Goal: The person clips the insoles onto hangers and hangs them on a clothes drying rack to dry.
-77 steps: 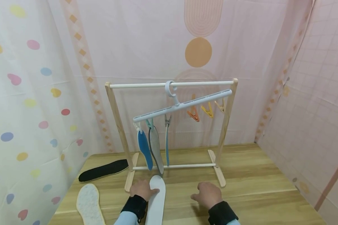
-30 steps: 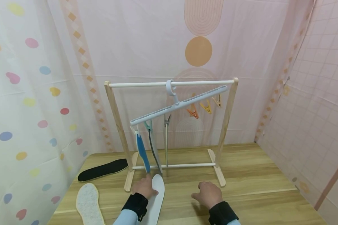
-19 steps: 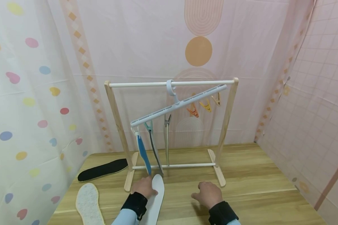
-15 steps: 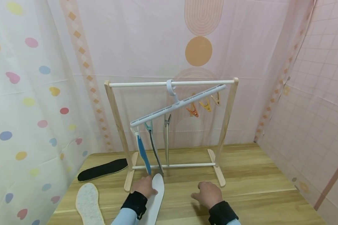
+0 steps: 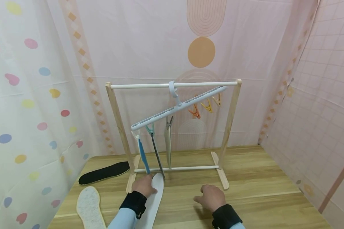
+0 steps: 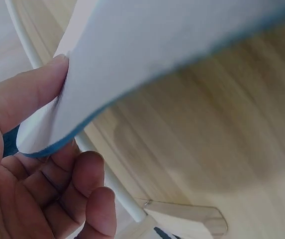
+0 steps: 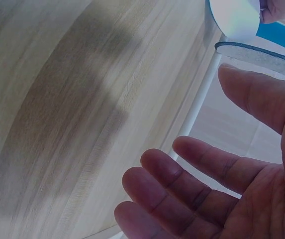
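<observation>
I have the left hand [image 5: 143,185] pinching a white insole [image 5: 154,203], hanging blue insole [image 5: 143,156] and wooden rack [image 5: 229,127] close ahead, right hand [image 5: 211,197] loosely spread.

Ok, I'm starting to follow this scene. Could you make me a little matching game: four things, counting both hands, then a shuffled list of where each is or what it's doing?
Things:
1. Left hand
2. Black insole
3. Hanger
4. Right hand

Places and states:
A. Hooked over the white rail, with its bar slanting
B. Held out with nothing in its grasp
C. Pinching a white insole
D. Lying on the wooden table

Right pairs: 1-C, 2-D, 3-A, 4-B
</observation>
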Demonstrator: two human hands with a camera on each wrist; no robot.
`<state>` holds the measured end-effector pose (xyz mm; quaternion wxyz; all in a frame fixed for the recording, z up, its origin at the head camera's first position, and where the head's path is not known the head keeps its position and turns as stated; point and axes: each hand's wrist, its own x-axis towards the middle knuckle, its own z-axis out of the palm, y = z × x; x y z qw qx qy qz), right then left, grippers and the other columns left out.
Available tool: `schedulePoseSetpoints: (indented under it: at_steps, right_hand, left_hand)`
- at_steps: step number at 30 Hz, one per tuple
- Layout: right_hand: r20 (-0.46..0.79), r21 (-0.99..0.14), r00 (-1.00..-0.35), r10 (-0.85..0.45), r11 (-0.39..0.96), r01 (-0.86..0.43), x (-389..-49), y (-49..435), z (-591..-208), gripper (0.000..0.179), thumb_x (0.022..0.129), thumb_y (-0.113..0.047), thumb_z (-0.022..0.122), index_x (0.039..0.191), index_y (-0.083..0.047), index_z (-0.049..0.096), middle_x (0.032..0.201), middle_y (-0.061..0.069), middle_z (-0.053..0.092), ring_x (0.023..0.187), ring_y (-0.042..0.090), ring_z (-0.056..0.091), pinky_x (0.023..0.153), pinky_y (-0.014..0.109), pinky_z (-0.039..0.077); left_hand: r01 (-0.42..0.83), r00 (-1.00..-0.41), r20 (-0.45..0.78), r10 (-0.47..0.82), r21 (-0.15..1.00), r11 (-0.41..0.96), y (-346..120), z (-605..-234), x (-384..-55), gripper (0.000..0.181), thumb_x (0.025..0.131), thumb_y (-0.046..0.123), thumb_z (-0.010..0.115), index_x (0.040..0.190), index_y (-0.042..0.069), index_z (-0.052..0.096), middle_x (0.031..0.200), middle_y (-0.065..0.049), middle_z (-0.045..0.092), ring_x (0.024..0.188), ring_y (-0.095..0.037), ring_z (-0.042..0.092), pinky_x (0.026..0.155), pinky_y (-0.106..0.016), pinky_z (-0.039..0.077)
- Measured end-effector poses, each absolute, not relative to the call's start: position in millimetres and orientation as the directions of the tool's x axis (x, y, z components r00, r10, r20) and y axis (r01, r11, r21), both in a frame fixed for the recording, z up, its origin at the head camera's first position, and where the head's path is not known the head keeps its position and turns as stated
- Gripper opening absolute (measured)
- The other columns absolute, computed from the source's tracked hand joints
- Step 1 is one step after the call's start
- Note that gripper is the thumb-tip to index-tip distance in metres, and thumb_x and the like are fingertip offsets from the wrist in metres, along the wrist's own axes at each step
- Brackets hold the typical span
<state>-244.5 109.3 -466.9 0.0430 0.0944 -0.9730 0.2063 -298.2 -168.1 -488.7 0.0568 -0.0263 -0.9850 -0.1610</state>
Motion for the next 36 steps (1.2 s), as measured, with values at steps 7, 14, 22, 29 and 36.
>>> schedulePoseSetpoints:
  at_steps: [7,14,22,29,36]
  right_hand:
    - [0.127,-0.396,-0.978,-0.168,0.895,-0.205,-244.2,109.2,-466.7,0.037,0.078,-0.034,0.080,0.092,-0.001,0.072,0.084,0.010,0.069,0.070,0.026,0.063,0.060,0.042,0.049]
    - [0.110,-0.386,-0.981,-0.161,0.903,-0.191,-244.9,109.6,-465.1,0.038,0.078,-0.034,0.080,0.094,0.000,0.072,0.086,0.011,0.070,0.071,0.026,0.064,0.061,0.041,0.050]
    - [0.110,-0.385,-0.981,-0.158,0.903,-0.189,-245.7,109.9,-459.9,0.039,0.079,-0.034,0.080,0.095,0.000,0.072,0.087,0.012,0.070,0.073,0.028,0.064,0.062,0.042,0.051]
    - [0.112,-0.373,-0.980,-0.163,0.908,-0.193,-246.2,110.2,-458.3,0.039,0.080,-0.035,0.080,0.095,0.000,0.073,0.088,0.012,0.070,0.074,0.027,0.064,0.063,0.042,0.051]
    - [0.113,-0.367,-0.981,-0.156,0.911,-0.188,-248.7,111.1,-455.8,0.040,0.080,-0.035,0.080,0.096,0.000,0.072,0.089,0.011,0.070,0.075,0.028,0.065,0.065,0.043,0.052]
  left_hand:
    - [0.084,-0.991,0.127,0.046,0.307,0.948,-172.9,-484.5,-297.2,0.053,0.069,0.021,0.090,0.110,-0.002,0.065,0.087,-0.012,0.070,0.065,-0.022,0.061,0.056,-0.040,0.049]
    - [0.072,-0.991,0.128,0.036,0.288,0.955,-174.2,-481.1,-296.4,0.040,0.072,0.022,0.089,0.099,0.001,0.068,0.079,-0.009,0.067,0.064,-0.021,0.060,0.055,-0.039,0.048]
    - [0.091,-0.987,0.153,0.049,0.282,0.955,-170.2,-471.1,-291.1,0.029,0.077,0.022,0.085,0.089,0.000,0.070,0.073,-0.006,0.064,0.061,-0.017,0.056,0.054,-0.036,0.047]
    - [0.126,-0.981,0.178,0.073,0.310,0.942,-169.5,-466.2,-287.2,0.022,0.078,0.020,0.084,0.085,0.002,0.072,0.069,-0.003,0.062,0.058,-0.015,0.054,0.051,-0.033,0.045]
    - [0.170,-0.971,0.217,0.102,0.327,0.929,-166.5,-459.5,-280.0,0.019,0.078,0.019,0.083,0.080,0.005,0.070,0.066,-0.002,0.061,0.055,-0.014,0.053,0.047,-0.032,0.041]
